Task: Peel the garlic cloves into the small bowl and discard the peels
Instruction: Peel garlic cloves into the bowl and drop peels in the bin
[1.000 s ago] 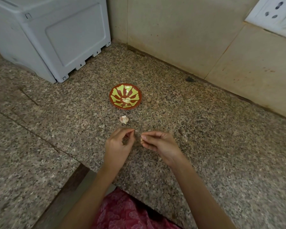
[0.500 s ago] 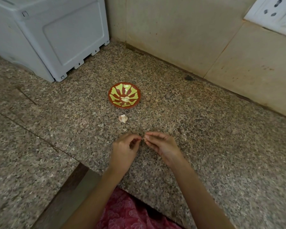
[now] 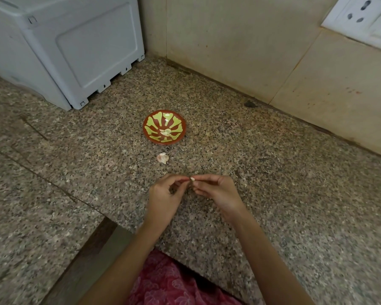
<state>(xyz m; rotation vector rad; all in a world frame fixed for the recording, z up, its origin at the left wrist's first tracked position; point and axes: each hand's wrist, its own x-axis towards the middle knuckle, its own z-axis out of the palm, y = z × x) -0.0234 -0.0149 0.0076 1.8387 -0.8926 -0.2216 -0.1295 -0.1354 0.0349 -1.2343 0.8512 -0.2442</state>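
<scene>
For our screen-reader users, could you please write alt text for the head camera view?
A left hand and a right hand pinch a small garlic clove between them above a speckled granite counter. Beyond them lie a pinkish-white garlic piece and a small red bowl holding peeled garlic; a grey appliance stands back left.

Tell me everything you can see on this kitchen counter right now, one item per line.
small bowl: one, red-brown with yellow-green pattern, mid-counter
garlic pieces: count unclear, pale, bowl's centre
loose garlic bit: one, pinkish-white, on the counter between bowl and hands
appliance: one, pale grey, back left
socket plate: one, white, wall, upper right
counter: one, speckled granite
garlic clove: one, whitish, pinched between both hands
left hand: one, pinching the clove
right hand: one, pinching the clove
</scene>
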